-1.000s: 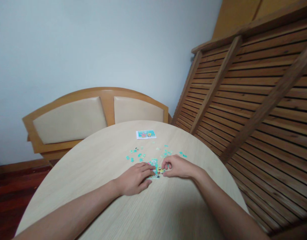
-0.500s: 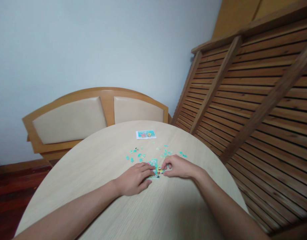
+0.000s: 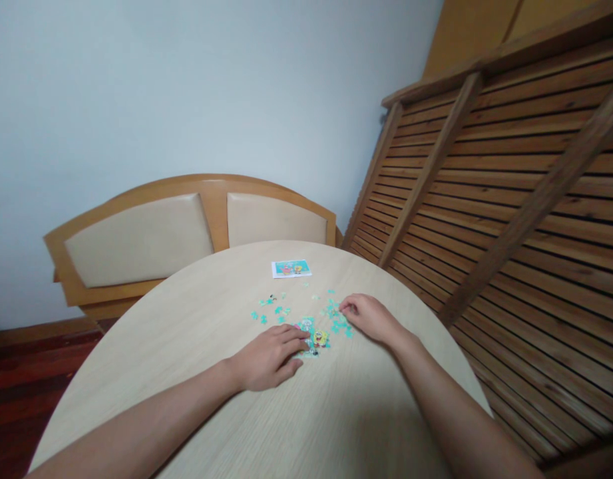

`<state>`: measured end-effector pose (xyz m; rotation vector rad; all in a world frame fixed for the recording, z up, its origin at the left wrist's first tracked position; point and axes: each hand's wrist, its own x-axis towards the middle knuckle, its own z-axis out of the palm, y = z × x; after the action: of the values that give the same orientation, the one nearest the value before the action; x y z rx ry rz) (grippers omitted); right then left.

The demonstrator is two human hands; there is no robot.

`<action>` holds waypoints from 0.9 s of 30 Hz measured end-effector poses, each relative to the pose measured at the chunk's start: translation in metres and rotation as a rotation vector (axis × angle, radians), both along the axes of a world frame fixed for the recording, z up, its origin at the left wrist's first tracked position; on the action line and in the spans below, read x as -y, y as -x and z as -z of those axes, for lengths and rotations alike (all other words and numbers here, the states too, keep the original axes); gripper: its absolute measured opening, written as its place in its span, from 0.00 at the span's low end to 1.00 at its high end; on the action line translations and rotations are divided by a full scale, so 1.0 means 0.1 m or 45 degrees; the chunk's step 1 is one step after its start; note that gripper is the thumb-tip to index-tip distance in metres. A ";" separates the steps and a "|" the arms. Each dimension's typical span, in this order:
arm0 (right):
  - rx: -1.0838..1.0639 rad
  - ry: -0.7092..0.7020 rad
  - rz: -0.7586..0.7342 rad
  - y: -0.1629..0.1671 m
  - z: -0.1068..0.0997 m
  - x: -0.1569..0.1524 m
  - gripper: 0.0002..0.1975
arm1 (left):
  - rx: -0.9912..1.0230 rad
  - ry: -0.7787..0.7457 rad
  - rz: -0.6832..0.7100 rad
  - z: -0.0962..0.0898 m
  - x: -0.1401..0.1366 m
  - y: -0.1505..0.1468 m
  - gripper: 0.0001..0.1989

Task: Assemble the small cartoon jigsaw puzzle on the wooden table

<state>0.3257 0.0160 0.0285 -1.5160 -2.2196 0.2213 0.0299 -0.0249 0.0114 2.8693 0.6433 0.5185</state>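
My left hand (image 3: 276, 356) lies with fingers stretched over the left part of a partly joined jigsaw puzzle (image 3: 320, 338), hiding some of it. The joined part is turquoise, with a yellow cartoon figure on its right side. Up and to the right of it, my right hand (image 3: 369, 316) is closed, its thumb and fingertips pressed together at the edge of a cluster of loose turquoise puzzle pieces (image 3: 340, 323). Whatever may sit between those fingertips is too small to make out.
More loose pieces (image 3: 263, 319) are scattered left of the puzzle. A picture card (image 3: 291, 269) with cartoon figures lies farther back on the round wooden table (image 3: 226, 279). Beyond the table stand a padded headboard (image 3: 141, 239) and, at right, a slatted wooden frame (image 3: 486, 199).
My right hand has moved from the puzzle's right edge up and right to the loose pieces, uncovering the yellow figure. My left hand stays in place.
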 end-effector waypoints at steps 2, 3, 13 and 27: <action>0.035 -0.034 0.073 -0.06 0.05 -0.04 0.12 | -0.007 -0.002 -0.003 0.00 0.00 0.00 0.15; 0.046 -0.043 0.096 -0.08 0.07 -0.05 0.12 | -0.009 -0.002 -0.003 0.00 0.00 0.00 0.15; 0.062 -0.059 0.146 0.04 0.18 -0.06 0.09 | -0.025 0.001 -0.005 -0.03 0.01 -0.01 0.15; -0.035 0.013 0.094 0.07 0.27 -0.12 0.09 | -0.011 0.002 0.002 -0.03 0.00 -0.02 0.15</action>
<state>0.3185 0.0285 0.0011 -1.5873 -2.1399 0.2294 0.0315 -0.0247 0.0140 2.8720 0.6424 0.5060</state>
